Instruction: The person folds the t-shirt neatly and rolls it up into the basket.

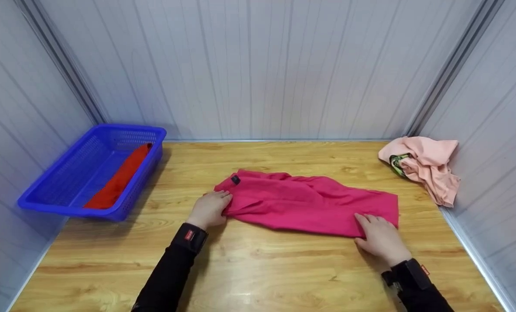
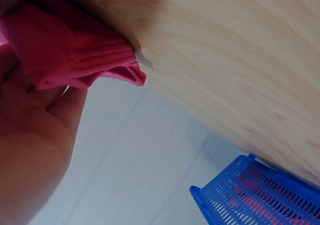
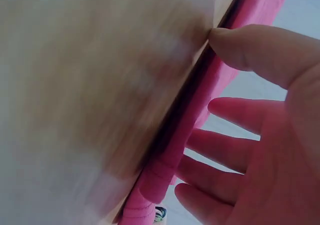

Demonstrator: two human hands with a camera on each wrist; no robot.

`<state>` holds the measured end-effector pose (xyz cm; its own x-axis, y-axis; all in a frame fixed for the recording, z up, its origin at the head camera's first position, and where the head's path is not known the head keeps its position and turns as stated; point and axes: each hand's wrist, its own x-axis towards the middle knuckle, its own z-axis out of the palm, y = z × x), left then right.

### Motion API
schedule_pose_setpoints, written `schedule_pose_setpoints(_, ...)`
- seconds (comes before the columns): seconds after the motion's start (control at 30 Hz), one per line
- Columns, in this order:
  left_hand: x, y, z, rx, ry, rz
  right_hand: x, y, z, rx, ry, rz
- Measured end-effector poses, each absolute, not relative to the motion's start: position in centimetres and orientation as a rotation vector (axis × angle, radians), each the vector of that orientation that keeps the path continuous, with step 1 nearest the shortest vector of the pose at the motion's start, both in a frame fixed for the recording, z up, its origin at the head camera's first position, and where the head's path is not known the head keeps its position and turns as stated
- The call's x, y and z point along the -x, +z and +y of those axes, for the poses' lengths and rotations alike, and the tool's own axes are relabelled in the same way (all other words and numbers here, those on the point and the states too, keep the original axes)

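A bright pink garment [image 1: 301,199], folded into a long strip, lies across the wooden table with a small black label near its left end. My left hand [image 1: 210,209] pinches the lower left end; in the left wrist view a stitched edge of the pink cloth [image 2: 75,55] sits among the fingers, some of which are hidden. At the other end, my right hand [image 1: 380,236] rests on the lower right corner. In the right wrist view its fingers [image 3: 225,145] are spread and nearly straight over the cloth, the thumb near the tabletop.
At the left stands a blue plastic basket [image 1: 54,210] with a folded red-orange cloth [image 1: 119,180] inside. A crumpled light pink garment [image 1: 429,162] with a green print lies at the right, against the wall. Pale panel walls [image 1: 258,73] enclose the table [image 1: 258,273] on three sides.
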<state>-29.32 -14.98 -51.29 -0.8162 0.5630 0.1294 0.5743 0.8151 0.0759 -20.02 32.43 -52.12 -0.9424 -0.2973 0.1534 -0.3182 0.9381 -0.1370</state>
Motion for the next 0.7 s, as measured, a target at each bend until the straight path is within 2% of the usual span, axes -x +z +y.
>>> schedule_pose_setpoints(0.2, 29.4, -51.9, -15.1, 0.920, -0.205, -2.739, 20.6, -52.0, 32.7, -0.491, 0.237, -2.948)
schedule_pose_setpoints(0.47, 29.4, -52.0, -14.9, 0.803, -0.195, -2.732, 21.3, -52.0, 33.1, -0.515, 0.246, -2.867)
schedule_pose_setpoints(0.7, 27.9, -51.1, -16.2, 0.745, -0.297, -2.785, 21.0, -51.6, 32.9, -0.538, 0.281, -2.803)
